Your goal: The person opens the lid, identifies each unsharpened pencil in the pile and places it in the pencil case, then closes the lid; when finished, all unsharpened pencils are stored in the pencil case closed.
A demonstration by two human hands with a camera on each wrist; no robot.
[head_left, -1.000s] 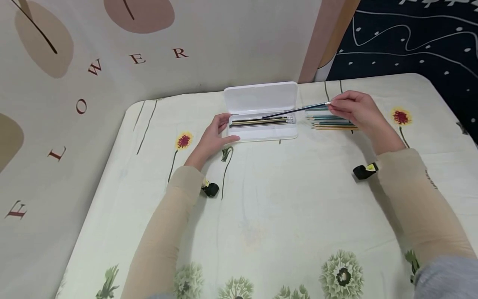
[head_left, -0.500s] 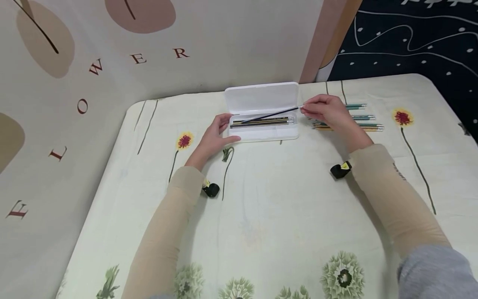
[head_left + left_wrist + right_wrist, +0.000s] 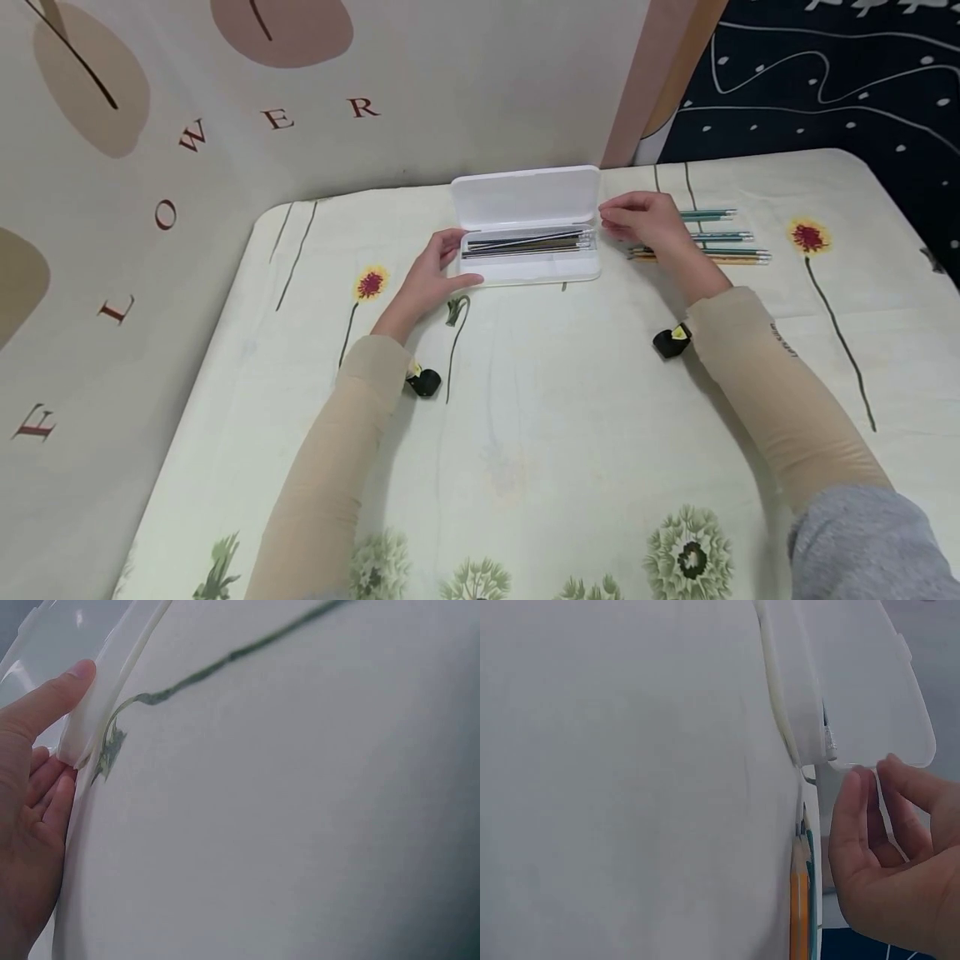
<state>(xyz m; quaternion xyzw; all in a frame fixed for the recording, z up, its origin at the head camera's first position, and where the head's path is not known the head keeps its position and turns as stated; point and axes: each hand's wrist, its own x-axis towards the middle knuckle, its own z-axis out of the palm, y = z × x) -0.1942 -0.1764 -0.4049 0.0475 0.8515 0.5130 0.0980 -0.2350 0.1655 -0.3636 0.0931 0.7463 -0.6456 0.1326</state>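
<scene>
A white pencil case (image 3: 540, 268) lies with its lid (image 3: 527, 197) raised. Several dark pencils (image 3: 525, 245) are in its tray, one slanting across the others. My left hand (image 3: 429, 273) grips the case's left end; in the left wrist view the thumb (image 3: 75, 679) lies over the front edge, the other fingers at the corner. Just off the right end is my right hand (image 3: 651, 223), fingers bent and holding nothing. The right wrist view shows a small gap between its thumb and fingertips, beside a pencil's end (image 3: 830, 742) that shows above the case wall.
To the right of the case, partly behind my right hand, lie several teal pencils (image 3: 723, 237) and yellow pencils (image 3: 738, 260). A flower-print cloth (image 3: 525, 400) covers the surface. A pale wall hanging (image 3: 465, 92) rises behind the case.
My right hand has moved left to the case with a dark pencil and let it go; the pencil now lies slanted in the tray. My left hand has stayed put.
</scene>
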